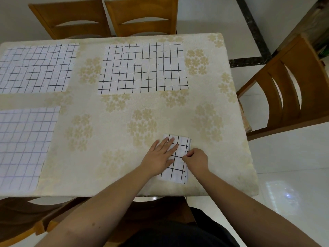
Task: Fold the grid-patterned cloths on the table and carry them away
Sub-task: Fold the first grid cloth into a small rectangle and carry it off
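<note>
Your left hand lies flat, fingers straight, pressing the folded cloth near the table's front right edge. Your right hand, fingers curled, pinches that cloth's right edge. Both hands hide part of its grid; two open cloths are cut off at left.

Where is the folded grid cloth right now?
In the head view, the folded grid cloth lies near the table's front right edge, under the flat left hand, with the right hand pinching its right edge.
</note>
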{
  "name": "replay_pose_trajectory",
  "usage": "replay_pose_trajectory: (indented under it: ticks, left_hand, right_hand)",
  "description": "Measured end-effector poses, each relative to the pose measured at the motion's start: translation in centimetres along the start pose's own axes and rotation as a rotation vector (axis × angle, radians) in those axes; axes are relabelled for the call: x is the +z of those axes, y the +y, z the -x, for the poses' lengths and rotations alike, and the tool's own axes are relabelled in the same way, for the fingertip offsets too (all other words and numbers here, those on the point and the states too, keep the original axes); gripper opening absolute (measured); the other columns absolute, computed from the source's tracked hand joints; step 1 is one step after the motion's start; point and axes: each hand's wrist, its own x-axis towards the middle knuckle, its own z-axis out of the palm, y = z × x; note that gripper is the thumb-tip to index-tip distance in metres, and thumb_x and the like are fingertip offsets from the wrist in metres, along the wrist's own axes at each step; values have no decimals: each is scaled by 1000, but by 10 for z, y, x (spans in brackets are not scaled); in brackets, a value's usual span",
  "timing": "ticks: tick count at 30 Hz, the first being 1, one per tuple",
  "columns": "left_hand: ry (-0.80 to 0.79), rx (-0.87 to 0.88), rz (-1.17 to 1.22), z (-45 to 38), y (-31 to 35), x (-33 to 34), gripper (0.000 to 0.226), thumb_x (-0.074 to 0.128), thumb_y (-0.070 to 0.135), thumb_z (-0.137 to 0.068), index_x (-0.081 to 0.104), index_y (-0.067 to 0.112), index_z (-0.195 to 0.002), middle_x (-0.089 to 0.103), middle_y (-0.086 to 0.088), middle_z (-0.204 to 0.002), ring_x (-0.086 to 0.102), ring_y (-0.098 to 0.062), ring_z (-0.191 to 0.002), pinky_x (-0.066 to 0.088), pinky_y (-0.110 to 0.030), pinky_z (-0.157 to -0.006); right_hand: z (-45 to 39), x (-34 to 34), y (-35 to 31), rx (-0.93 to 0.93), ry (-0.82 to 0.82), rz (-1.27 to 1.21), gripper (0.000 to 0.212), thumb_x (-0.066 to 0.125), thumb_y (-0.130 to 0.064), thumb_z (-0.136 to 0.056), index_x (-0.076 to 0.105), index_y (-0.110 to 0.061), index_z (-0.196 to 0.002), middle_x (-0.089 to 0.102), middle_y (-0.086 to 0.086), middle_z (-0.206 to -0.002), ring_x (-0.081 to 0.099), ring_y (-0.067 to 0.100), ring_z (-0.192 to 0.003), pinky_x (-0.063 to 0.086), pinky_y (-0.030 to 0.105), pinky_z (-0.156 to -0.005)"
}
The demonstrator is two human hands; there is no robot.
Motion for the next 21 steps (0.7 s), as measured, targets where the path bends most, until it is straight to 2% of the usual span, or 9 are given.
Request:
replay_pose_trajectory:
  ticks: [7,14,18,21]
  left_hand:
    - [1,16,12,3,7,4,56,33,48,-99,38,22,-148,27,-6,-158,26,-25,-145,18,-45,-115]
    - [-13,-2,3,8,10,9,55,30,50,-99,32,27,-150,28,-6,-158,27,-25,-145,15,-44,-115]
    - [-19,1,-1,11,10,12,58,29,52,-99,27,27,-152,25,-5,-159,22,-24,-146,14,-44,-116]
    - [-30,14,-8,12,11,15,60,22,54,-100,23,26,-153,22,-6,-160,15,-24,-147,14,-46,-115]
  right_hand:
    - [0,1,-1,-10,12,28,22,68,-11,-75,49,-18,-65,55,-2,-71,49,6,-58,29,16,-48]
    - [-5,4,2,-12,30,24,16,68,-11,-77,53,-15,-72,59,2,-79,52,14,-65,32,17,-50]
    - [-7,5,4,-36,41,17,11,66,-8,-78,56,-13,-79,62,5,-86,53,14,-70,33,16,-52]
    - [-8,9,7,-51,67,-16,15,65,-3,-77,55,-13,-84,61,7,-91,53,16,-73,33,15,-54]
